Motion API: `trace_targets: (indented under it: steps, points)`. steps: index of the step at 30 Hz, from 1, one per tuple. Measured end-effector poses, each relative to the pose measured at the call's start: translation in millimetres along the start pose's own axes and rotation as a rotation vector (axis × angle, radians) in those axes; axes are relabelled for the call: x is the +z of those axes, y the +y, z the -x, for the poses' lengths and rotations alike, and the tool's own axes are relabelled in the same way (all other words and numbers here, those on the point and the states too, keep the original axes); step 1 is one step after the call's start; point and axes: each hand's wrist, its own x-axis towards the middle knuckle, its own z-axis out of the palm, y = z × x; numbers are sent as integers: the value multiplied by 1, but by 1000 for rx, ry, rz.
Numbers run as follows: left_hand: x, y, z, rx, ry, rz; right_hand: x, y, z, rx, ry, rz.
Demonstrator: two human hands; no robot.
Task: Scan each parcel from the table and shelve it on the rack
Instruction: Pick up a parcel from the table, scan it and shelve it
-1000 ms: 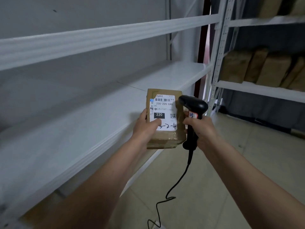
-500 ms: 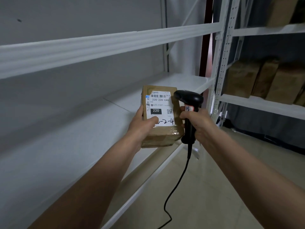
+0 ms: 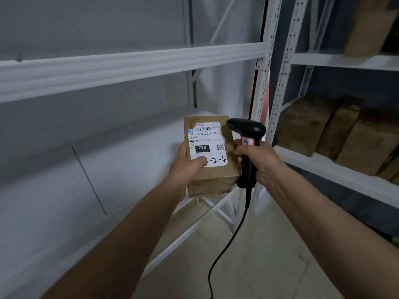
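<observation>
Two hands busy: left hand grips the parcel above the shelf; right hand clasps the scanner.

The parcel sits over the rack shelf, left of the scanner. Other boxes stand on the far right shelf.

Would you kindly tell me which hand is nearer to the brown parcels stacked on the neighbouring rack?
Right. The right hand, gripping the scanner, sits just left of those brown parcels; the left hand holds the labelled parcel farther left.
</observation>
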Motion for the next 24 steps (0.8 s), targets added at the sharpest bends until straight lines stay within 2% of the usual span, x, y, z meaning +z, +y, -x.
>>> trace_targets:
  steps: [8,12,17,24]
  points:
    - [62,3,-68,143,-84,-102,-36,-14,-91,-1,-30,-8]
    - [91,5,-116,88,-72,16,-46,-21,-142,-25,-41,26]
    - [109,13,-181,109,40,-366,-51,-43,-207,-57,-101,25]
    - [121,31,-249,145,106,-697,-48,-70,-276,-69,-186,32]
